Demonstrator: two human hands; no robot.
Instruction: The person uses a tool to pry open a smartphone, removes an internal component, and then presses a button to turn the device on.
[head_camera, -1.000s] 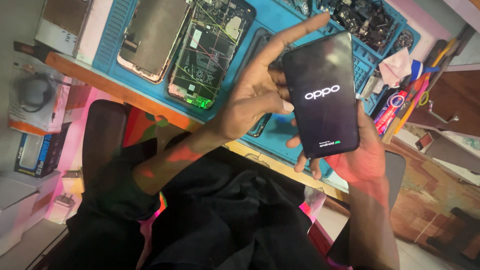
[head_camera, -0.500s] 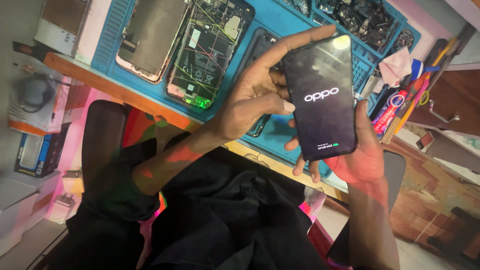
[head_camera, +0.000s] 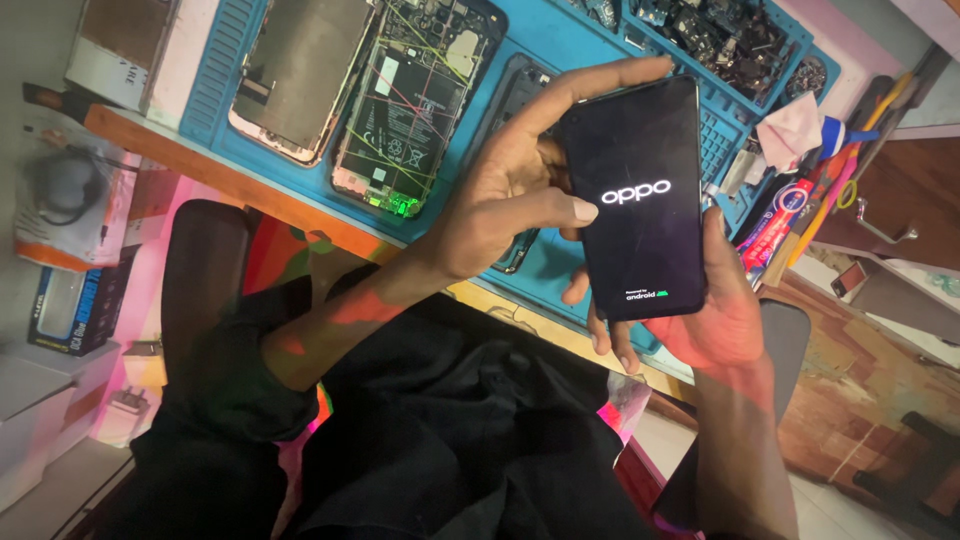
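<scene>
We hold the phone (head_camera: 637, 200) above the counter (head_camera: 250, 185): right hand (head_camera: 715, 320) cradles it, left hand (head_camera: 505, 195) fingers (head_camera: 590, 88) pinch its edge.

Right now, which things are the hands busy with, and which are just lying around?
In hand:
- black phone, screen lit
- left hand, gripping its edge
- right hand, cradling it underneath

Lying about:
- two opened phones on the blue mat
- tray of small parts
- tools and tubes
</scene>
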